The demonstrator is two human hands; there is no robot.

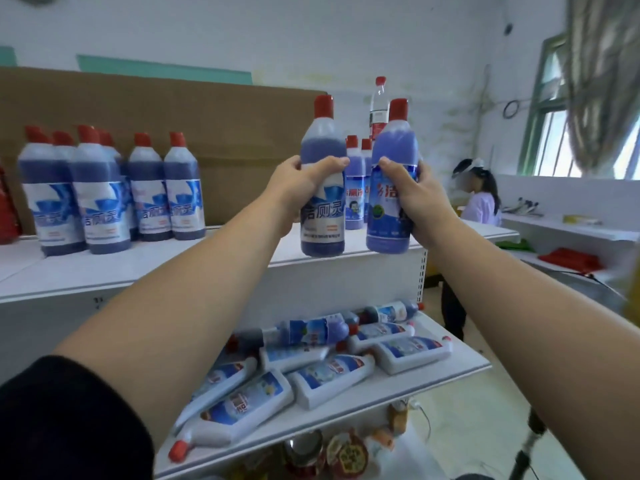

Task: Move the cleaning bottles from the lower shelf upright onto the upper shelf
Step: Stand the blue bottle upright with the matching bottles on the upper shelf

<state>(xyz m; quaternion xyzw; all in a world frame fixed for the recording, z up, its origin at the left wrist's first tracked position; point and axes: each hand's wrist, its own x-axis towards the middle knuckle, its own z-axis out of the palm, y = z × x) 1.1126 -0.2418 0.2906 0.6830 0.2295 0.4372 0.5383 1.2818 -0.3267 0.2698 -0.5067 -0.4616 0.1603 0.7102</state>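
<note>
My left hand (302, 188) grips a dark-blue cleaning bottle (322, 216) with a red cap, held upright above the front edge of the upper shelf (214, 261). My right hand (412, 195) grips a lighter purple-blue bottle (389, 216), also upright, just to its right. Several matching dark-blue bottles (104, 199) stand upright on the upper shelf at the left. Behind the held bottles, two small purple bottles (355, 188) stand on the shelf. On the lower shelf (464, 368) several white and blue bottles (332, 372) lie on their sides.
A brown cardboard sheet (207, 126) backs the upper shelf. A clear red-capped bottle (378, 109) stands behind the held ones. A person (479, 202) stands at the right beyond the shelf end. Jars and cans (322, 455) sit below the lower shelf. A window (568, 133) is at the right.
</note>
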